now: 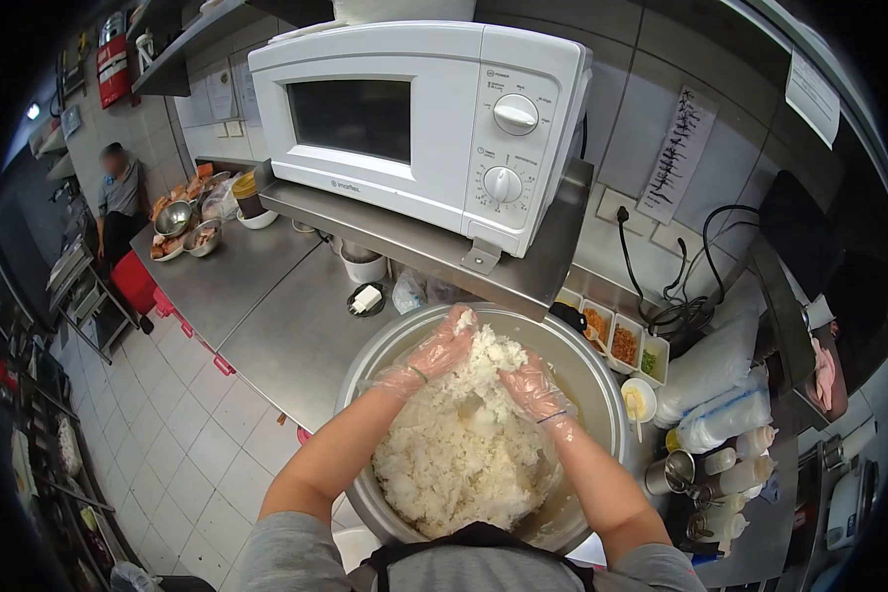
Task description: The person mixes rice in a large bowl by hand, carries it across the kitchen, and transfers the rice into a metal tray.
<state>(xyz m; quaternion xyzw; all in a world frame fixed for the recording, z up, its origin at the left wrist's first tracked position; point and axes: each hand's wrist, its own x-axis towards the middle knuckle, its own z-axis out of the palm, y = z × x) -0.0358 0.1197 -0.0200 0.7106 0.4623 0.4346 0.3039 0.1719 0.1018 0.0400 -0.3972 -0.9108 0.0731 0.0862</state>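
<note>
A large round metal pot (617,405) stands in front of me with a big mound of cooked white rice (459,469) in it. My left hand (442,347), in a clear plastic glove, cups the left side of a raised clump of rice (493,357) near the far rim. From the other side, my right hand (536,389), gloved the same way, grips the clump with fingers partly hidden in the grains. Rice sticks to both gloves.
A white microwave (385,128) sits on a metal shelf (405,237) just beyond the pot. Right of the pot are trays of chopped toppings (624,343), a small bowl (639,401) and several squeeze bottles (745,474). Metal bowls (175,218) stand far left; a person (120,192) sits beyond.
</note>
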